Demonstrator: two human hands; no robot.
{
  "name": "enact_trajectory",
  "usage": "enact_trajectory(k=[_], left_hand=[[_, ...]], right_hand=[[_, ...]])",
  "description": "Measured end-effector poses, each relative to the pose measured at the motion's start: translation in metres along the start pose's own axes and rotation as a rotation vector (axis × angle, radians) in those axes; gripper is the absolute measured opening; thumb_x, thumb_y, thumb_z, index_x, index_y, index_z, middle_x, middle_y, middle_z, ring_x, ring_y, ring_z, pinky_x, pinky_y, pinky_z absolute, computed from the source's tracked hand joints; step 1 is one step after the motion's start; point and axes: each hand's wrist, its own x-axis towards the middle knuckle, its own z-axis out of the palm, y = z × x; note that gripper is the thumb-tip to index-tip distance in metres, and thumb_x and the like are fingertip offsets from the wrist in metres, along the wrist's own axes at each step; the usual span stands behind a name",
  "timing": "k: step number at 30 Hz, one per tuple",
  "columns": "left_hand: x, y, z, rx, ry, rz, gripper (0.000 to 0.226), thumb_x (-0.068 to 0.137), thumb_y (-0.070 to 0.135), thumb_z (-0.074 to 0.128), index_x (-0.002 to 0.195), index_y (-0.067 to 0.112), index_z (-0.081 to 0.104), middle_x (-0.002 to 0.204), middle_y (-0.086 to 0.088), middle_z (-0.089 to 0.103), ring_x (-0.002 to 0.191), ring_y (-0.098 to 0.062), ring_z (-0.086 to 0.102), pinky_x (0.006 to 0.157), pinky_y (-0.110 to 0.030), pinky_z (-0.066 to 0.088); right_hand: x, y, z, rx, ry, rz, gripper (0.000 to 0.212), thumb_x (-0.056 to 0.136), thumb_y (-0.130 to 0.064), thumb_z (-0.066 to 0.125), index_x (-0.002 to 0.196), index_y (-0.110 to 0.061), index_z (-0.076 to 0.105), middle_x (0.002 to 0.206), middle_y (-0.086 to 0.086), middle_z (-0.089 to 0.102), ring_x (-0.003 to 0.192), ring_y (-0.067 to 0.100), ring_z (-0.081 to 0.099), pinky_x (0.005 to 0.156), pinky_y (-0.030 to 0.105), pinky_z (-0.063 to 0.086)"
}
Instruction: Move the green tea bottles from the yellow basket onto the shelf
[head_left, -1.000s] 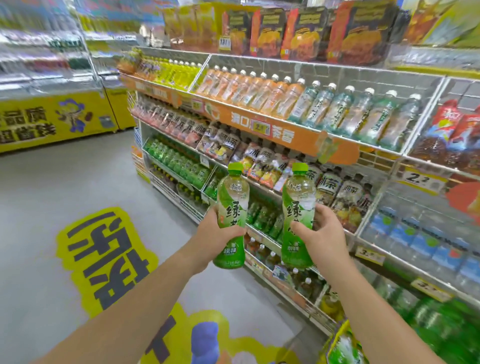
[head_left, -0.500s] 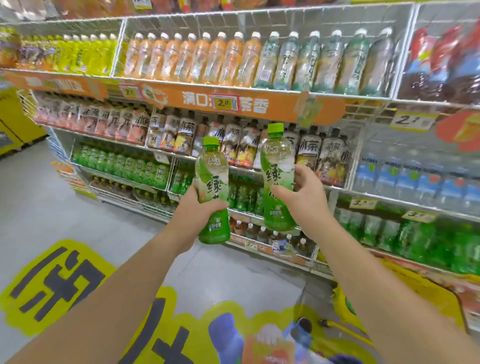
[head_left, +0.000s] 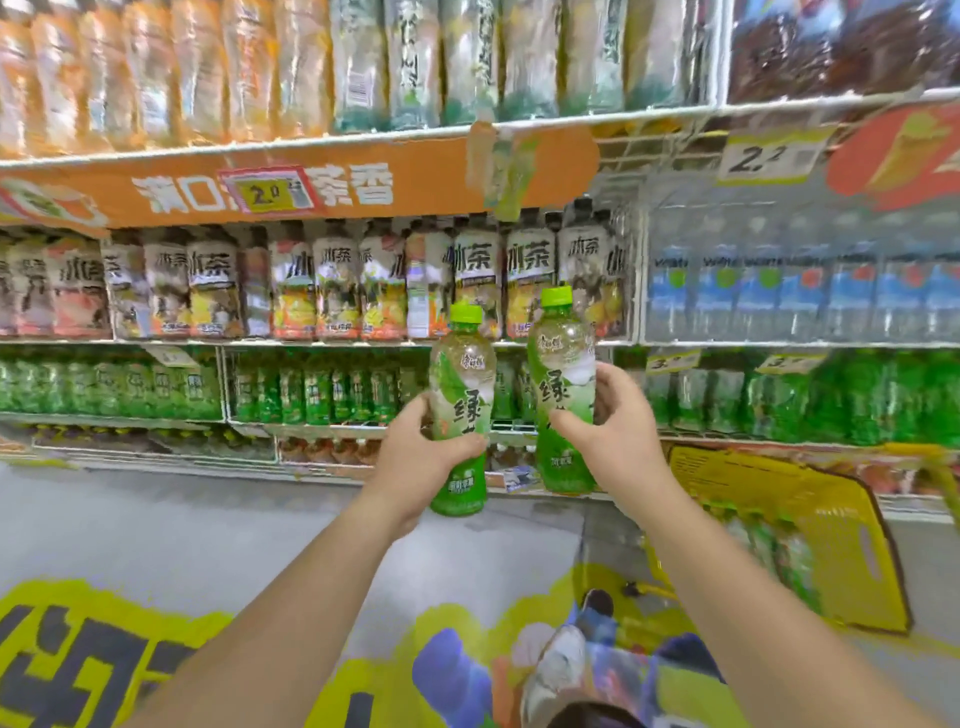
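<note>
Head: stocked shelf behind 2 bottles.

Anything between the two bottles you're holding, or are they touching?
No, apart. The head view shows only shelf stock behind the gap between the left-hand bottle and the right-hand bottle.

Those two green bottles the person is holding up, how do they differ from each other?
The bottle in the left hand sits lower, its cap below the cap of the bottle in the right hand. The left hand wraps its bottle's lower half from the left; the right hand grips its bottle from the right, bottom showing. Both are upright, green-capped, same label, held in front of the shelf.
</note>
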Motion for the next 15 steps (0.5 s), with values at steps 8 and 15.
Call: enact_trajectory(k=[8,15], left_hand=[[0.083,-0.057,0.038,0.080,-0.124,-0.102,0.036,0.074,-0.002,0.084,0.098,0.018,0.067,0.084,0.007,0.078,0.075,-0.006,0.072,0.069,-0.024,0.055],[0.143,-0.119,0.046,0.116,-0.233,-0.205,0.037,0.076,0.002,0.084,0.103,0.020,0.068,0.094,0.006,0.078,0.088,-0.012,0.074,0.083,-0.034,0.058]], right_hand=[[0.045,0.081,-0.006,-0.021,0.061,0.182,0.060,0.073,-0.013,0.083,0.126,-0.019,0.055,0.121,-0.005,0.066,0.114,0.010,0.061,0.103,0.042,0.048],[0.070,0.149,0.012,-0.069,0.073,0.316,0.063,0.076,-0.008,0.081,0.131,-0.016,0.052,0.124,-0.004,0.065,0.115,0.010,0.060,0.104,0.040,0.047]])
